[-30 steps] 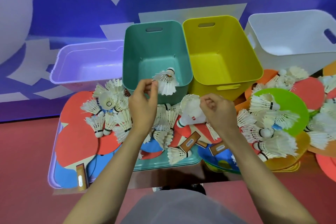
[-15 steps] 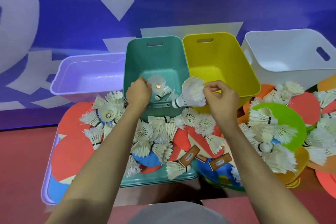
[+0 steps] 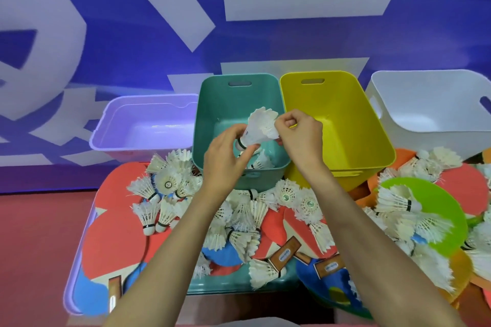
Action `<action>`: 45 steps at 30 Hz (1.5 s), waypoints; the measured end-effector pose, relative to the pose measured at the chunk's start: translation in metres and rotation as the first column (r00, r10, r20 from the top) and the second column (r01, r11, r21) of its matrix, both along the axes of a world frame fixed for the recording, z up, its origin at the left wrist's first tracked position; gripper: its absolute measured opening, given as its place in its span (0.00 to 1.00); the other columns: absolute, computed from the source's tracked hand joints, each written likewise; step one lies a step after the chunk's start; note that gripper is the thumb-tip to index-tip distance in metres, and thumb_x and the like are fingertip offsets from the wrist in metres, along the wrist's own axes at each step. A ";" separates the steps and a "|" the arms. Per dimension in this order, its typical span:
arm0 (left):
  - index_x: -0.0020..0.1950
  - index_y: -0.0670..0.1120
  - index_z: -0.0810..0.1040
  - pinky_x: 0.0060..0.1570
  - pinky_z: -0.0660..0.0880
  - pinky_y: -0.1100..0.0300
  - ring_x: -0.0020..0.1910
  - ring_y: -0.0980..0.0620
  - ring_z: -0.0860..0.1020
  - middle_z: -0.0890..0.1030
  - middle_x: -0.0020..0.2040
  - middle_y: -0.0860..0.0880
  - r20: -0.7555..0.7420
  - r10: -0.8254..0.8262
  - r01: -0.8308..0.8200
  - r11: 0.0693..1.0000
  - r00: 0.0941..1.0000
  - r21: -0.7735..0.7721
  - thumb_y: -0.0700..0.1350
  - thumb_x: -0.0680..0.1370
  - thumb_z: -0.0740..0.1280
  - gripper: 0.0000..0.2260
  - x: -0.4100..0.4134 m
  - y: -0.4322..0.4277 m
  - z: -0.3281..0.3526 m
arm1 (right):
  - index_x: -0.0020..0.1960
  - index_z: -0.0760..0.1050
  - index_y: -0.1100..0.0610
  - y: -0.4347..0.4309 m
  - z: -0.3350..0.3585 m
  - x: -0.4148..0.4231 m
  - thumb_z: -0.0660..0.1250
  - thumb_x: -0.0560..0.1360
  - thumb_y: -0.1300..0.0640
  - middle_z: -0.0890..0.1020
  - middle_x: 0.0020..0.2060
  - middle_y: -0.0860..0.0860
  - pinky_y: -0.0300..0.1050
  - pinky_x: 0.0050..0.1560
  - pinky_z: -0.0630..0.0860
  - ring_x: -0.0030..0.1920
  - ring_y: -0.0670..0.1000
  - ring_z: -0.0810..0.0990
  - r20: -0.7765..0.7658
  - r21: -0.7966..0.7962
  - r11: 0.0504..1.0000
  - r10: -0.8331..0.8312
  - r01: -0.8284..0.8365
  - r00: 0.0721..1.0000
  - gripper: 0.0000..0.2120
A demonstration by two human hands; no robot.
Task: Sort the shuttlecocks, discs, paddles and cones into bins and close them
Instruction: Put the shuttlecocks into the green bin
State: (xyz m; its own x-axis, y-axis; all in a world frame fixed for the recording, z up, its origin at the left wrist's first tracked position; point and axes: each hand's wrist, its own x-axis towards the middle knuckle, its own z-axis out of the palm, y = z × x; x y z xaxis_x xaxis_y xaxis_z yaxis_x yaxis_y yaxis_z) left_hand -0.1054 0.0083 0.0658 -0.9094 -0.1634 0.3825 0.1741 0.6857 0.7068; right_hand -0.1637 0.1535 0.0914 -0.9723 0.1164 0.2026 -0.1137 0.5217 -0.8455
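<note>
Blue wall (image 3: 106, 66) with white shapes stands behind a red desk (image 3: 39, 247) heaped with paddles (image 3: 114, 241). At its far edge sits the teal bin (image 3: 212, 114). Above it the left hand (image 3: 225, 159) pinches the cork of one shuttlecock (image 3: 259, 127), and the right hand (image 3: 300, 138) has its fingers nipping the feathers. They look light and crushable; the cork seems the safer hold.

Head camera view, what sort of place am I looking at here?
Likely a sports or play hall: red floor, blue wall with big white graphics, and shuttlecocks and paddles heaped before coloured bins.
</note>
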 end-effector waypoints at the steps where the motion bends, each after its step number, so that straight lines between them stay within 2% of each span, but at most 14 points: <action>1: 0.59 0.51 0.75 0.52 0.75 0.50 0.52 0.52 0.78 0.80 0.53 0.55 -0.006 -0.007 0.007 0.999 1.000 -0.033 0.52 0.73 0.70 0.16 -0.001 -0.005 0.000 | 0.38 0.77 0.54 -0.002 -0.001 -0.004 0.64 0.72 0.57 0.80 0.30 0.49 0.48 0.37 0.79 0.32 0.51 0.82 0.008 0.013 1.000 0.011 -0.011 1.000 0.06; 4: 0.59 0.54 0.72 0.53 0.75 0.53 0.53 0.53 0.78 0.81 0.53 0.55 0.027 -0.051 0.052 0.998 0.998 -0.034 0.52 0.74 0.70 0.15 -0.001 -0.019 -0.001 | 0.38 0.78 0.54 -0.009 -0.008 -0.020 0.63 0.71 0.58 0.81 0.30 0.49 0.51 0.40 0.79 0.35 0.53 0.82 0.078 0.045 0.997 0.056 -0.059 0.995 0.06; 7: 0.58 0.49 0.73 0.56 0.74 0.61 0.52 0.58 0.79 0.81 0.52 0.55 0.079 -0.047 0.024 0.961 0.996 0.276 0.45 0.74 0.72 0.15 -0.010 -0.027 0.000 | 0.38 0.78 0.56 -0.018 -0.012 -0.034 0.63 0.71 0.61 0.79 0.29 0.48 0.54 0.41 0.81 0.33 0.51 0.82 0.206 0.002 0.992 0.119 -0.122 0.971 0.07; 10: 0.58 0.44 0.72 0.54 0.74 0.61 0.50 0.57 0.80 0.81 0.52 0.51 0.125 -0.122 0.047 0.875 0.985 0.482 0.38 0.75 0.70 0.14 -0.026 -0.029 0.004 | 0.40 0.79 0.64 -0.023 -0.011 -0.047 0.64 0.70 0.63 0.79 0.29 0.51 0.53 0.40 0.82 0.29 0.50 0.81 0.271 -0.030 0.995 0.100 -0.096 0.957 0.07; 15: 0.57 0.46 0.71 0.54 0.77 0.57 0.52 0.53 0.80 0.81 0.53 0.48 0.157 -0.177 0.071 0.850 0.972 0.521 0.38 0.75 0.69 0.13 -0.048 -0.037 0.006 | 0.39 0.78 0.66 -0.019 -0.008 -0.078 0.64 0.70 0.65 0.80 0.29 0.57 0.54 0.41 0.82 0.26 0.51 0.79 0.313 -0.096 0.995 0.028 0.002 0.949 0.05; 19: 0.62 0.43 0.68 0.51 0.75 0.61 0.53 0.50 0.78 0.79 0.57 0.45 0.297 0.027 -0.134 0.928 0.955 0.348 0.44 0.76 0.69 0.18 -0.073 -0.044 0.001 | 0.37 0.78 0.61 -0.011 -0.013 -0.097 0.63 0.70 0.63 0.82 0.29 0.57 0.52 0.41 0.82 0.26 0.52 0.80 0.258 0.013 0.999 -0.036 0.034 0.965 0.06; 23: 0.75 0.39 0.54 0.70 0.62 0.52 0.72 0.44 0.63 0.63 0.74 0.41 0.509 0.048 -0.173 0.964 0.859 0.202 0.48 0.73 0.72 0.38 -0.101 -0.044 -0.007 | 0.34 0.78 0.61 -0.019 -0.026 -0.104 0.62 0.68 0.63 0.82 0.30 0.57 0.51 0.42 0.80 0.33 0.57 0.82 0.234 0.188 0.981 -0.006 -0.039 0.972 0.07; 26: 0.75 0.38 0.54 0.70 0.58 0.55 0.73 0.44 0.60 0.60 0.75 0.40 0.518 0.084 -0.159 0.982 0.851 0.102 0.46 0.75 0.70 0.35 -0.103 -0.043 -0.009 | 0.36 0.78 0.63 -0.027 -0.033 -0.108 0.62 0.69 0.63 0.81 0.32 0.59 0.48 0.38 0.78 0.37 0.60 0.80 0.231 0.343 0.934 0.016 -0.096 0.973 0.07; 28: 0.74 0.39 0.58 0.68 0.60 0.55 0.72 0.44 0.63 0.63 0.73 0.40 0.528 0.114 -0.150 0.988 0.841 0.026 0.46 0.76 0.68 0.31 -0.098 -0.046 -0.011 | 0.38 0.76 0.64 -0.034 -0.033 -0.110 0.61 0.70 0.65 0.79 0.36 0.61 0.44 0.31 0.69 0.40 0.62 0.77 0.263 0.446 0.883 0.025 -0.144 0.965 0.06; 30: 0.72 0.40 0.64 0.66 0.65 0.54 0.68 0.44 0.68 0.68 0.70 0.41 0.555 0.111 -0.107 0.993 0.824 -0.039 0.46 0.76 0.68 0.27 -0.093 -0.049 -0.016 | 0.45 0.77 0.66 -0.040 -0.037 -0.113 0.61 0.73 0.65 0.80 0.44 0.63 0.44 0.35 0.67 0.46 0.63 0.78 0.298 0.516 0.837 0.023 -0.182 0.954 0.07; 32: 0.69 0.41 0.70 0.65 0.68 0.54 0.65 0.45 0.72 0.73 0.68 0.44 0.564 0.095 -0.054 0.995 0.821 -0.088 0.46 0.77 0.68 0.22 -0.086 -0.050 -0.017 | 0.51 0.76 0.67 -0.045 -0.042 -0.115 0.60 0.76 0.65 0.80 0.51 0.63 0.46 0.42 0.72 0.51 0.63 0.78 0.338 0.549 0.809 0.013 -0.209 0.941 0.09; 37: 0.65 0.44 0.73 0.61 0.68 0.56 0.63 0.46 0.73 0.74 0.66 0.46 0.466 0.101 -0.005 0.979 0.879 -0.202 0.46 0.78 0.66 0.17 -0.072 -0.042 -0.008 | 0.59 0.73 0.63 -0.051 -0.040 -0.108 0.60 0.78 0.57 0.79 0.56 0.61 0.47 0.48 0.73 0.55 0.62 0.77 0.348 0.569 0.779 0.059 -0.262 0.935 0.13; 40: 0.62 0.45 0.76 0.59 0.68 0.55 0.61 0.45 0.72 0.76 0.62 0.45 0.330 0.120 -0.021 0.957 0.936 -0.289 0.45 0.78 0.65 0.13 -0.059 -0.036 -0.005 | 0.64 0.69 0.57 -0.044 -0.033 -0.087 0.61 0.78 0.51 0.79 0.56 0.58 0.49 0.50 0.74 0.56 0.61 0.76 0.295 0.570 0.755 0.181 -0.325 0.938 0.18; 45: 0.55 0.44 0.79 0.56 0.63 0.59 0.56 0.45 0.74 0.79 0.54 0.47 0.042 0.111 -0.094 0.950 0.993 -0.298 0.44 0.76 0.66 0.09 -0.022 -0.031 -0.008 | 0.67 0.68 0.55 -0.019 -0.025 -0.022 0.62 0.78 0.50 0.78 0.59 0.55 0.49 0.55 0.72 0.59 0.56 0.74 0.104 0.488 0.798 0.349 -0.353 0.931 0.20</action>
